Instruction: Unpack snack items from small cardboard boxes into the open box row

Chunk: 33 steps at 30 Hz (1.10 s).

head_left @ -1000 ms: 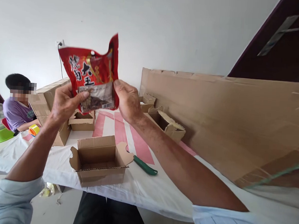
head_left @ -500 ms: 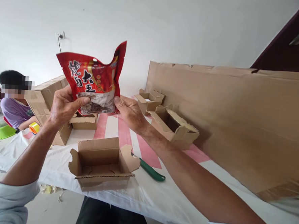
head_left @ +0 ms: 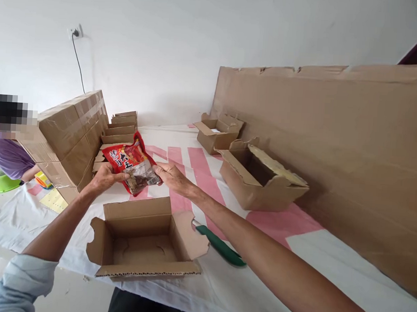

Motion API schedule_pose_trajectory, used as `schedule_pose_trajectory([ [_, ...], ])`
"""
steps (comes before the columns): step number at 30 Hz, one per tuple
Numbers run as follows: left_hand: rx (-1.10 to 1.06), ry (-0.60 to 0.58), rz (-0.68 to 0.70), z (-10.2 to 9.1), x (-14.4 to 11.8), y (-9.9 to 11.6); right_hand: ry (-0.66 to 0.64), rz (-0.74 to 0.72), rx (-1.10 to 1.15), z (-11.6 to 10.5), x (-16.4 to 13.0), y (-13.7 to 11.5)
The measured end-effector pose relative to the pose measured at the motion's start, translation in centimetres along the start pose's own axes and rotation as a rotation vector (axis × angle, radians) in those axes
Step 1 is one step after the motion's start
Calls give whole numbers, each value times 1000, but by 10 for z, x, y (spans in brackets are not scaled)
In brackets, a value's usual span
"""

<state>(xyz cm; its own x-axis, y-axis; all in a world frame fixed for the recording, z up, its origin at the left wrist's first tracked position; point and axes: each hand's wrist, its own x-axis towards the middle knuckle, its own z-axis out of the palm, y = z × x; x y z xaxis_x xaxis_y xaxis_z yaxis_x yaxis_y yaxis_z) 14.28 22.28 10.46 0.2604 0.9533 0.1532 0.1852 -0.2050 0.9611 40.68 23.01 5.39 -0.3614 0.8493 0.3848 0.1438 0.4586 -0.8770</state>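
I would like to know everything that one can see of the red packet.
The red packet is a shiny, seemingly plastic pouch with red edges, large dark characters and a whitish lower part showing brown contents. It is held tilted, printed face toward the camera, beyond the nearest open box. The left hand grips its lower left side, partly covering the front; the right hand pinches its right edge.

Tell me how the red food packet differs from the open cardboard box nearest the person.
The red food packet is held tilted between the left hand and right hand; the open cardboard box rests on the cloth-covered table. The packet is glossy with bold lettering, the box plain brown. The packet looks smaller than the box.
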Motion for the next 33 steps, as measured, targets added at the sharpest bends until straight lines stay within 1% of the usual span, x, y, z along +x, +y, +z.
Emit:
schedule_pose_trajectory([
  [2,3,20,-139,-1,-1,-30,-14,11,-77,1,3,16],
  [5,-10,46,-355,-2,-7,-67,-57,24,-202,1,9,27],
  [7,5,78,-439,-5,-15,-86,-121,37,-310,0,15,28],
  [8,21,110,-451,-8,-19,-93,-160,43,-365,0,18,28],
  [11,81,273,-418,-20,-29,-110,-278,60,-520,5,28,23],
  [13,126,380,-354,-27,-30,-117,-345,73,-607,11,35,20],
  [14,145,403,-305,-30,-29,-120,-374,80,-644,16,38,18],
  [15,154,402,-254,-32,-27,-123,-401,85,-676,21,41,17],
  [17,131,346,-189,-33,-22,-127,-444,90,-723,31,46,16],
  [19,80,284,-199,-33,-16,-132,-464,92,-752,40,50,14],
  [20,59,273,-217,-33,-13,-134,-465,93,-761,43,52,14],
  [23,26,296,-226,-36,-7,-142,-431,85,-755,45,54,14],
  [26,16,370,-199,-45,-2,-149,-353,72,-729,36,52,20],
  [30,61,491,-168,-59,13,-159,-197,102,-620,19,40,41],
  [33,137,546,-168,-62,26,-165,-139,126,-535,12,24,59],
])
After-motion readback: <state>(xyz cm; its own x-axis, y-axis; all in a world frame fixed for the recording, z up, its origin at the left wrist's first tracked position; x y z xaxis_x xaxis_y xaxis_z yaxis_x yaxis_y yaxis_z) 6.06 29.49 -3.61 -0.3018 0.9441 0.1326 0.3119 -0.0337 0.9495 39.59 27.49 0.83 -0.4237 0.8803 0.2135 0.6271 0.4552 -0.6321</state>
